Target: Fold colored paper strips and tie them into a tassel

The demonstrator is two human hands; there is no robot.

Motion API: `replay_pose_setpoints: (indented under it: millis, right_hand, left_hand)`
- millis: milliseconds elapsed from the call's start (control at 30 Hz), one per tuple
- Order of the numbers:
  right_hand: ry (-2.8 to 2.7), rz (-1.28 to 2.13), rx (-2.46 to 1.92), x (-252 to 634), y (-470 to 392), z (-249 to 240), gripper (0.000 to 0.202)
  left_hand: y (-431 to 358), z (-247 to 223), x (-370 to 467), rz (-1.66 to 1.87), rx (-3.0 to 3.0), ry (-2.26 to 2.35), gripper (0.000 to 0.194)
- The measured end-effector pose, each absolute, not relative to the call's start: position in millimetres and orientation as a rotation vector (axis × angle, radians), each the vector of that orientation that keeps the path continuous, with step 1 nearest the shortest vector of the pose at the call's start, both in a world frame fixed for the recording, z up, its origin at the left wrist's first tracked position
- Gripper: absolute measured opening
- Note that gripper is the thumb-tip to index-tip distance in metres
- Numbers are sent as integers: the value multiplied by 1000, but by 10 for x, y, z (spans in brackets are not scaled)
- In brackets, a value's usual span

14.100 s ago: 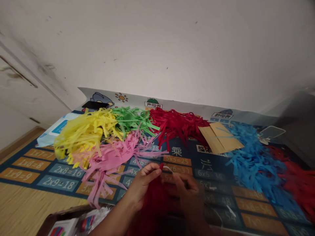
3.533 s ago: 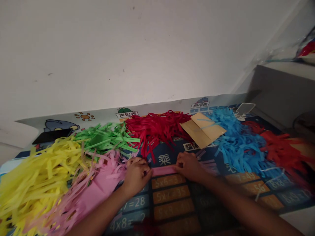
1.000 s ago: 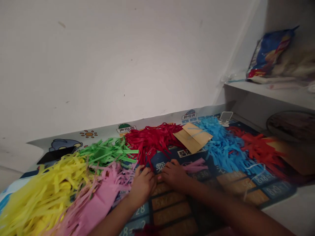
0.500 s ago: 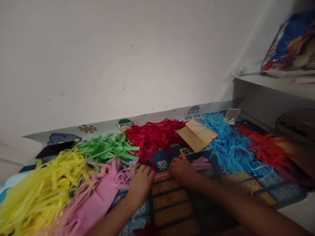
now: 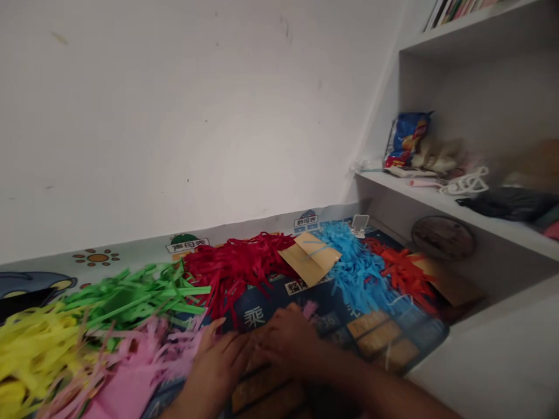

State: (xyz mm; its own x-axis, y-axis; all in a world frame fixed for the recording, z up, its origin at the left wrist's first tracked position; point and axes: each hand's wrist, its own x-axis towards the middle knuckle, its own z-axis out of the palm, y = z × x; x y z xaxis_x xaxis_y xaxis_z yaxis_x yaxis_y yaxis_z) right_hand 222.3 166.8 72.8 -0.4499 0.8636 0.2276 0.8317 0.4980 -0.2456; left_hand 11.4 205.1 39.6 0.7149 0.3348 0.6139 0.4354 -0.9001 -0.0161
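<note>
Low in the middle, my left hand [image 5: 218, 358] and my right hand [image 5: 288, 343] meet over the mat, their fingers close together and slightly blurred. A small tuft of pink fringed paper [image 5: 310, 308] sticks out beyond my right hand; most of it is hidden under the fingers, which are closed around it. My left fingers are bent towards the right hand, the thumb raised. Left of my hands lies more pink cut paper [image 5: 131, 378], partly uncut. Behind them is a heap of dark red paper strips [image 5: 244, 262].
Green strips [image 5: 131, 294] and yellow strips [image 5: 39, 349] lie left. A tan folded paper [image 5: 310, 259], blue strips [image 5: 356, 267] and orange-red strips [image 5: 404, 270] lie right on the printed desk mat [image 5: 253, 299]. A white wall [image 5: 196, 116] stands behind; shelves [image 5: 515, 233] rise at right.
My hands have come together; before, they were apart with a pink strip stretched between them. The view has swung right, showing more of the shelves.
</note>
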Motion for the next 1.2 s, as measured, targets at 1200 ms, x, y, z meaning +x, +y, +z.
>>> replay_pose_setpoints:
  millis: [1200]
  right_hand:
    - [-1354,312,-1968,3195,1642,555,18]
  left_hand:
    - [1438,794,-188,-1709,-2804,-2115,32]
